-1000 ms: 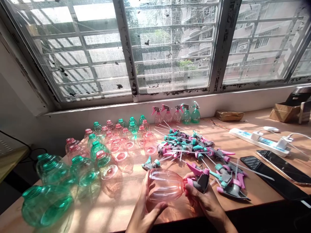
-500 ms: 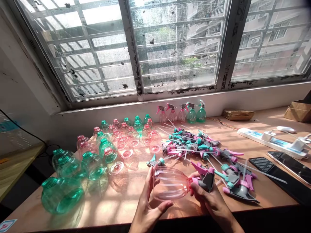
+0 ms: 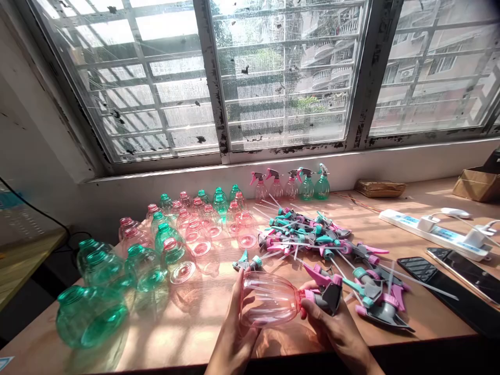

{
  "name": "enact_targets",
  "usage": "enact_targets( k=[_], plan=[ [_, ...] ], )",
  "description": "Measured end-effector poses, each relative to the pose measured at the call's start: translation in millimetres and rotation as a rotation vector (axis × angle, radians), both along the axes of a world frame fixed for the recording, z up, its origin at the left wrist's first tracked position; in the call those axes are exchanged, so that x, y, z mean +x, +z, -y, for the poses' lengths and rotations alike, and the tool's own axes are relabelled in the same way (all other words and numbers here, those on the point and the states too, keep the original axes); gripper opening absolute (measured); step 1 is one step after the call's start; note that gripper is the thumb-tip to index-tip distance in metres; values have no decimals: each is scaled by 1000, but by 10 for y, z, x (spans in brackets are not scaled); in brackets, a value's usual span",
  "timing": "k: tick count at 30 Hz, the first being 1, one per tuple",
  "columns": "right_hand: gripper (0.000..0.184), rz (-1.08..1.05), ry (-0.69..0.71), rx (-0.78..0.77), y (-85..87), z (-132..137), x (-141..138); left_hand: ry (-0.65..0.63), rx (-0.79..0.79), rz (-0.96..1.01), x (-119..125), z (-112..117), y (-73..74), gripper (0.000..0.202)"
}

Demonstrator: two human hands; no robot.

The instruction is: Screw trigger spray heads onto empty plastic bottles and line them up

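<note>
Head view: left hand [image 3: 234,338] fingers grasp the pink bottle [image 3: 269,299] body, right hand [image 3: 332,328] fingers grasp its trigger sprayer head [image 3: 326,294] above the surface [image 3: 187,338].

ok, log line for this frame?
left hand: grips pink bottle | right hand: grips trigger sprayer on bottle neck | bottle: horizontal

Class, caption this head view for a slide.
Left hand holds a pink bottle; right hand grips its trigger head beside loose sprayers.

5 asmbld sprayers [image 3: 291,184], 2 phones [image 3: 420,269]
</note>
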State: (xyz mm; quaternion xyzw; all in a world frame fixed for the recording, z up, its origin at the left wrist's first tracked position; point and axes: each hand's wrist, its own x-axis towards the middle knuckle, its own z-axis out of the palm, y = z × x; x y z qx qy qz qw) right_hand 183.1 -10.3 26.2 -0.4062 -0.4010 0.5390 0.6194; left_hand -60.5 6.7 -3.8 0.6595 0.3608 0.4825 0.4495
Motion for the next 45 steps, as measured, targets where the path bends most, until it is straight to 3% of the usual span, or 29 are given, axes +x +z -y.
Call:
enact_targets(
  k=[4, 8, 11, 17, 19, 23, 26, 33, 40, 45],
  plan=[
    [45, 21, -2, 62, -46, -22, 4, 83, -27, -4, 42, 20, -39, 92],
    [45, 60, 10, 65, -107, -59, 29, 101, -172, 50, 88, 68, 53, 111],
    [45, 35, 11, 65, -121, -68, 27, 107, -214, 76, 107, 83, 153, 107],
    [47, -28, 9, 55, -50, -33, 4, 177, -113, 45, 160, 61, 239, 81],
    [47, -10, -1, 55, -34, -20, 10, 155, -113, 42, 160, 66, 228, 83],
    [46, 128, 6, 59, -48, -5, 34, 108, -153, 78, 115, 98, 215, 109],
    [45, 146, 5, 57, -45, 0, 32, 137, -205, 102, 73, 115, 244, 102],
    [51, -73, 19, 34, 20, -3, 3, 106, -181, 95, 66, 110, 360, 94],
    [45, -101, -2, 72, -13, -6, 10, 0, -135, 174, 78, 134, 311, 83],
    [44, -105, -2, 66, -79, -18, -3, -28, -166, 120, 45, 100, 270, 105]
  ],
)
